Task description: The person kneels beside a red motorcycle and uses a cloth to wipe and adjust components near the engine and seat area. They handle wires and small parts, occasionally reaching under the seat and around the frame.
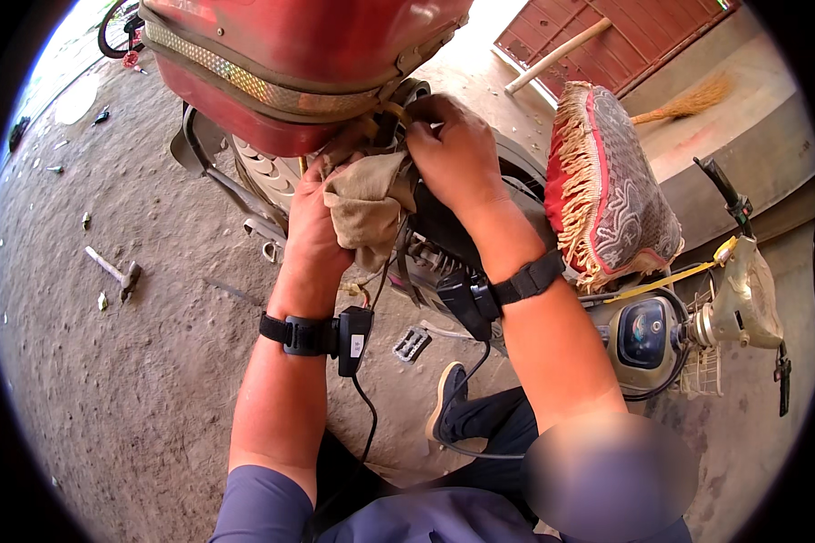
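A red box point(308, 63) with a shiny reflective band sits at the rear of a motorbike, and both my hands work just under its near edge. My left hand point(315, 222) is closed around a crumpled beige cloth point(367, 204), its fingertips up against dark parts below the box. Beside it, my right hand point(457, 154) has its fingers curled in next to a tan strap point(392, 110). Whatever that hand grips is hidden behind its fingers. Dark straps with small black devices circle both my wrists, and a cable hangs from each.
A fringed, patterned seat cover point(611, 185) lies right of my right forearm. Further right are the bike's instrument panel point(647, 333) and handlebar point(729, 195). A hammer point(118, 273) and a pedal point(412, 344) lie on the dirt ground. A broom point(693, 98) rests near a red gate point(625, 41).
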`<state>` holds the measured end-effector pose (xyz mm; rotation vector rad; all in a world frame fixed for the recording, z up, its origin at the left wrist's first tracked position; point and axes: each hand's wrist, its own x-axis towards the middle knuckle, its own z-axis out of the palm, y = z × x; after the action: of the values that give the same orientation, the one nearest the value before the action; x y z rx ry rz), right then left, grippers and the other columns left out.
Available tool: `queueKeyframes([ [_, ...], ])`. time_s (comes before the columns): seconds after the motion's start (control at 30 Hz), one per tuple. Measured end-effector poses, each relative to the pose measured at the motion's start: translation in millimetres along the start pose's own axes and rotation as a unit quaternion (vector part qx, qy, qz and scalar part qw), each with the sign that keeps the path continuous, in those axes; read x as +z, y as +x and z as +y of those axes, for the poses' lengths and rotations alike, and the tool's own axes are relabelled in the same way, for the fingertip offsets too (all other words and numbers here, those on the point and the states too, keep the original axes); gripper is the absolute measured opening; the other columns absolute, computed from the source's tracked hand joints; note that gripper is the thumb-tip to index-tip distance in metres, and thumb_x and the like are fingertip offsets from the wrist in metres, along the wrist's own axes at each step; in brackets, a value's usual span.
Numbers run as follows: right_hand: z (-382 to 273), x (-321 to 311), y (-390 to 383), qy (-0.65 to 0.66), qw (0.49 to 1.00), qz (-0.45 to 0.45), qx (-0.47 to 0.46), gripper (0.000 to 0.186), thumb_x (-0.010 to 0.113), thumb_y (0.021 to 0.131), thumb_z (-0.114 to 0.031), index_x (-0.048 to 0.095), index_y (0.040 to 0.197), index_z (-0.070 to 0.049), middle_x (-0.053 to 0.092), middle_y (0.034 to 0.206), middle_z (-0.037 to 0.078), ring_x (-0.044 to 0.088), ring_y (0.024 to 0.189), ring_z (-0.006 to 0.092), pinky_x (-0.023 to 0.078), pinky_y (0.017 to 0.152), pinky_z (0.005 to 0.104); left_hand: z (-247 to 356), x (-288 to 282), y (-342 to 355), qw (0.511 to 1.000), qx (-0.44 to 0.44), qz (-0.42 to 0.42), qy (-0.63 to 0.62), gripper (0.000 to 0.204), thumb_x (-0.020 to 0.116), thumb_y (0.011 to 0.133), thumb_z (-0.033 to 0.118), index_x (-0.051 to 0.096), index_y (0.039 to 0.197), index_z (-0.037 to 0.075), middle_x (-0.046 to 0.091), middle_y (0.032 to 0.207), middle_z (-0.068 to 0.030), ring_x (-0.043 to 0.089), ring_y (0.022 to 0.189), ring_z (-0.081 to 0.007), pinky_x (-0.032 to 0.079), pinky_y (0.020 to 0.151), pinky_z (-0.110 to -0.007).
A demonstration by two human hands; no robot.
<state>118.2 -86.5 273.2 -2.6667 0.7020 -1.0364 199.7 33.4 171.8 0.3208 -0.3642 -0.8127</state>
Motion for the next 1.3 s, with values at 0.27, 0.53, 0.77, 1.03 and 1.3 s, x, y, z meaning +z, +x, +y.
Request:
queueKeyframes([
  [0.27, -15, 5, -2, -0.076, 0.991, -0.064, -0.088, 0.024, 0.066, 0.09, -0.029, 0.078, 0.092, -0.009, 0.073, 0.092, 0.017, 0.07, 0.088, 0.0378, 0.056, 0.08, 0.0471, 2, -5, -12, 0.992, 0.003, -0.032, 0.125, 0.035, 0.059, 0.101, 0.0, 0.062, 0.135, -0.002, 0.066, 0.133, -0.0088, 0.063, 0.117, -0.0146, 0.052, 0.1, -0.029],
  [0.53, -32, -3, 5, -0.071, 0.981, -0.174, 0.036, 0.033, 0.068, 0.089, -0.041, 0.081, 0.097, -0.011, 0.075, 0.092, 0.018, 0.072, 0.09, 0.0368, 0.057, 0.082, 0.0449, 2, -10, -16, 0.909, 0.128, -0.073, 0.389, 0.029, 0.064, 0.098, 0.0, 0.067, 0.126, 0.0, 0.064, 0.136, -0.012, 0.056, 0.13, -0.0194, 0.042, 0.111, -0.033],
  [0.77, -26, 5, 2, -0.046, 0.988, -0.146, 0.0, 0.031, 0.071, 0.088, -0.036, 0.08, 0.097, -0.008, 0.075, 0.09, 0.017, 0.072, 0.088, 0.0366, 0.057, 0.081, 0.0437, 3, -7, -22, 0.922, 0.097, -0.026, 0.374, 0.029, 0.059, 0.095, -0.004, 0.069, 0.121, 0.0, 0.069, 0.123, -0.0083, 0.064, 0.113, -0.0159, 0.05, 0.098, -0.029],
  [1.03, -8, -2, -18, 0.105, 0.981, -0.139, -0.086, 0.024, 0.072, 0.086, -0.026, 0.074, 0.093, -0.003, 0.073, 0.098, 0.012, 0.068, 0.096, 0.0352, 0.054, 0.086, 0.043, 14, 0, -19, 0.988, -0.032, 0.073, 0.135, 0.024, 0.059, 0.098, 0.001, 0.066, 0.122, 0.0, 0.073, 0.107, -0.009, 0.07, 0.09, -0.0151, 0.058, 0.079, -0.029],
  [1.3, 5, -9, -15, 0.132, 0.962, -0.197, -0.133, 0.017, 0.074, 0.089, -0.018, 0.075, 0.098, -0.003, 0.073, 0.096, 0.012, 0.071, 0.091, 0.0281, 0.055, 0.082, 0.0358, 17, 4, -13, 0.991, -0.115, 0.066, 0.031, 0.021, 0.068, 0.101, 0.015, 0.064, 0.117, 0.001, 0.072, 0.098, -0.0081, 0.071, 0.084, -0.0176, 0.058, 0.071, -0.031],
])
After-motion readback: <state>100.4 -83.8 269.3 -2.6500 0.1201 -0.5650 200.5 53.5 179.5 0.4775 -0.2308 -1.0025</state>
